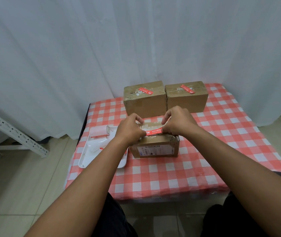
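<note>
Both hands pinch one red label strip over the near cardboard box.
Left hand (pixel 131 130) has its fingers curled, thumb and forefinger nipping the label's (pixel 154 131) left end; right hand (pixel 177 122) is curled the same way on the right end, so the strip runs taut between them across the top of the near box (pixel 155 148), mid-table on the checked cloth (pixel 170 177). The fingertips cover both ends of the label, and I can't tell whether it's stuck down or lifted. Its print is too small to read. Left of the box, a white tray (pixel 92 156) carries a label roll (pixel 99 131), its near right corner hidden behind the left forearm. Two taped boxes (pixel 144 101) stand at the far edge.
</note>
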